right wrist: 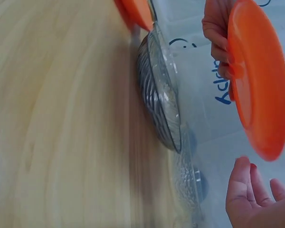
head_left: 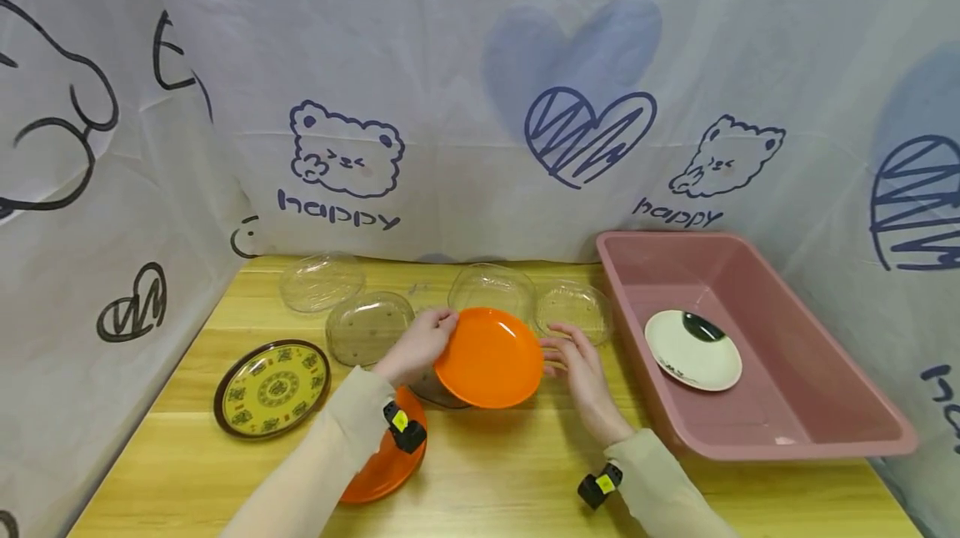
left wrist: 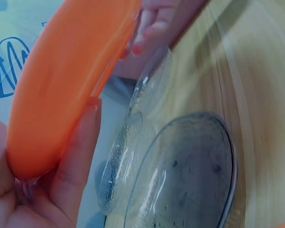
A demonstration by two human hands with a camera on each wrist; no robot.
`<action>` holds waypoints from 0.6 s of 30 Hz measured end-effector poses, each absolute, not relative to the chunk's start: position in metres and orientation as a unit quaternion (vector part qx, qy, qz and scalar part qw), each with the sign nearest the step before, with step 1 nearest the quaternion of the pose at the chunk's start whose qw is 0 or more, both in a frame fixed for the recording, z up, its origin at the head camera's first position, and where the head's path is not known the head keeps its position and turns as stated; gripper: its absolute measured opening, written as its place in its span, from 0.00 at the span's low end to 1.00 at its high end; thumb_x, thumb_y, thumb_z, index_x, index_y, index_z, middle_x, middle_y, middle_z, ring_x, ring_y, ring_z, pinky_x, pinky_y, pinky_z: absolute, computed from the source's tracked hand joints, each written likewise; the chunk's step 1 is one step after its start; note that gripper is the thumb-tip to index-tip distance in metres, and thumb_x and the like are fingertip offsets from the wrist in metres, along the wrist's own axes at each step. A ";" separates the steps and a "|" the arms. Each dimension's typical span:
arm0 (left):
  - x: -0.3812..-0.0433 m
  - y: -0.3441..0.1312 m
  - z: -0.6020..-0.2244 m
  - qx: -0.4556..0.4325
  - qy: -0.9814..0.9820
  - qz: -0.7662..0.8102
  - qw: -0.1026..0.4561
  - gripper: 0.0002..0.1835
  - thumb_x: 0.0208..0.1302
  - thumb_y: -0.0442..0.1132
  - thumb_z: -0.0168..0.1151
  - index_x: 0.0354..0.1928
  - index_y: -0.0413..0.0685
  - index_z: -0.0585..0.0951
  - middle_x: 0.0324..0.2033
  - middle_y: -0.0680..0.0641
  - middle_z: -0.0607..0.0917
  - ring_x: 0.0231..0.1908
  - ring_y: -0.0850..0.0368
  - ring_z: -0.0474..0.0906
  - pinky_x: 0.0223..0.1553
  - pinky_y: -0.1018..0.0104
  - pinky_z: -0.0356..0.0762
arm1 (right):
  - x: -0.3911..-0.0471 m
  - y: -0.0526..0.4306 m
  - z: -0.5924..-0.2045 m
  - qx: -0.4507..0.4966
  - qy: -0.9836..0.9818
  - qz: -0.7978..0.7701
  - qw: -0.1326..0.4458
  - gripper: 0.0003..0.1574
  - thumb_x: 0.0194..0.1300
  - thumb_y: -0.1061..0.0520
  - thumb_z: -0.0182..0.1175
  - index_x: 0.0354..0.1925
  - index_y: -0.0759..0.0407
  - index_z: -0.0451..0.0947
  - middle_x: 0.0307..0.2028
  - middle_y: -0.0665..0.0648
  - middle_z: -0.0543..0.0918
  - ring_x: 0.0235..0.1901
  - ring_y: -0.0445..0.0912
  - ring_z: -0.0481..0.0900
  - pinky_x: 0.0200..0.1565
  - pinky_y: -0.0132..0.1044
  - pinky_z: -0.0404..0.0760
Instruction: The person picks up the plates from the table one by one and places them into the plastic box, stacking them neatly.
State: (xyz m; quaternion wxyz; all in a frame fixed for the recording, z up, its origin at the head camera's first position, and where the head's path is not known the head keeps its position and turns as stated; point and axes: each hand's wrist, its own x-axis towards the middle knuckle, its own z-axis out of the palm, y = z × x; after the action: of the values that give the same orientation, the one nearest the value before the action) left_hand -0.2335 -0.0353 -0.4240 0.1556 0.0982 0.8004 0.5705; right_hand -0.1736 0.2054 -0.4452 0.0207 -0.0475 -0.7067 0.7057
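Note:
An orange plate [head_left: 489, 359] is held up over the table, its left edge pinched by my left hand [head_left: 418, 346]. In the left wrist view the thumb and fingers grip the rim of that plate [left wrist: 61, 80] from both sides. My right hand [head_left: 581, 375] is by the plate's right edge with its fingers spread. The right wrist view has a gap between those fingertips [right wrist: 241, 173] and the plate's lower end. Partly under my left forearm lies a second orange plate [head_left: 386, 467] on the table.
A pink basin [head_left: 795, 379] on the right holds a white plate [head_left: 690, 363] with a dark green patch. Clear oval dishes stand along the back, among them a greyish one [head_left: 367, 329] and one on the far left [head_left: 322, 281]. A yellow patterned plate [head_left: 273, 388] lies at the left.

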 end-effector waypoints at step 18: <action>-0.222 -0.005 -0.417 0.024 0.759 0.646 0.074 0.19 0.80 0.37 0.44 0.63 0.34 0.74 0.44 0.35 0.85 0.31 0.60 0.82 0.33 0.68 0.84 | -0.180 0.199 -0.434 -0.055 -0.610 0.789 -0.041 0.29 0.82 0.45 0.35 0.66 0.61 0.66 0.45 0.45 0.82 0.43 0.39 0.82 0.44 0.36 0.85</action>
State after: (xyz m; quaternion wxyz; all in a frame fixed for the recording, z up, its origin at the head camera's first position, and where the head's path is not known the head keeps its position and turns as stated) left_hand -0.2220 -0.0046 -0.4173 0.0739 0.0240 0.7590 0.6464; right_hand -0.1796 0.1987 -0.4337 -0.0410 -0.0551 -0.6103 0.7892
